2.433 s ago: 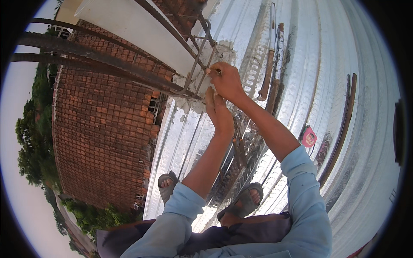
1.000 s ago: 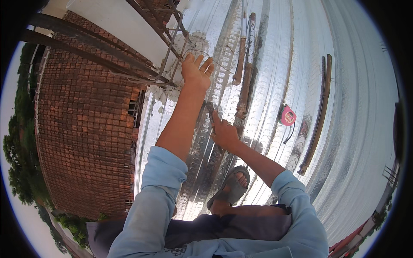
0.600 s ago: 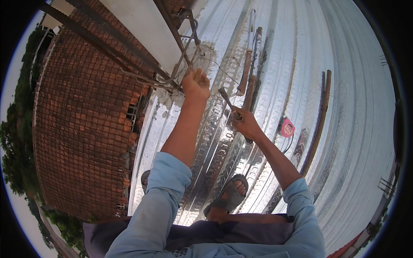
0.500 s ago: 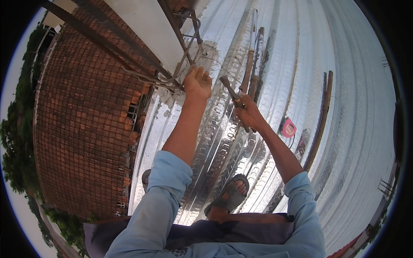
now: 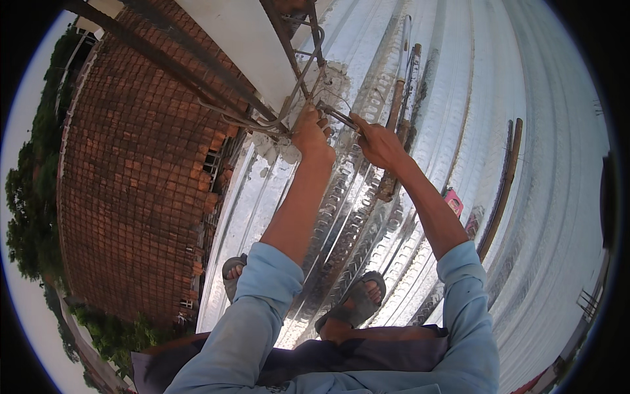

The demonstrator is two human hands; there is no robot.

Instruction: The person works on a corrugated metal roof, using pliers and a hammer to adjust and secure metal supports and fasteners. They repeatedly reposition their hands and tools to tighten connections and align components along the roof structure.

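Observation:
My right hand [image 5: 382, 146] is closed around the handles of a pair of pincers [image 5: 339, 117]. The jaws point left, close to the fingers of my left hand [image 5: 314, 133]. That hand is closed at the foot of a rusty steel bar [image 5: 304, 82]; what its fingers pinch is hidden. A thin tie wire [image 5: 340, 96] curves out above the pincers. Bent rebar [image 5: 252, 123] loops in from the left to the same spot, beside a pale upright slab [image 5: 243, 39]. Rough mortar [image 5: 336, 77] lies around the bars' foot.
Ridged shiny metal roofing [image 5: 545, 197] lies under my sandalled feet [image 5: 354, 301]. Rusty bars [image 5: 397, 105] and another long pair [image 5: 504, 187] rest on it. A pink tape measure [image 5: 453, 202] sits partly behind my right forearm. A red tiled roof [image 5: 138, 177] slopes at the left.
My right hand has moved up and left, bringing the pincers' jaws beside my left hand. The view has shifted slightly, and my forearm now covers part of the tape measure.

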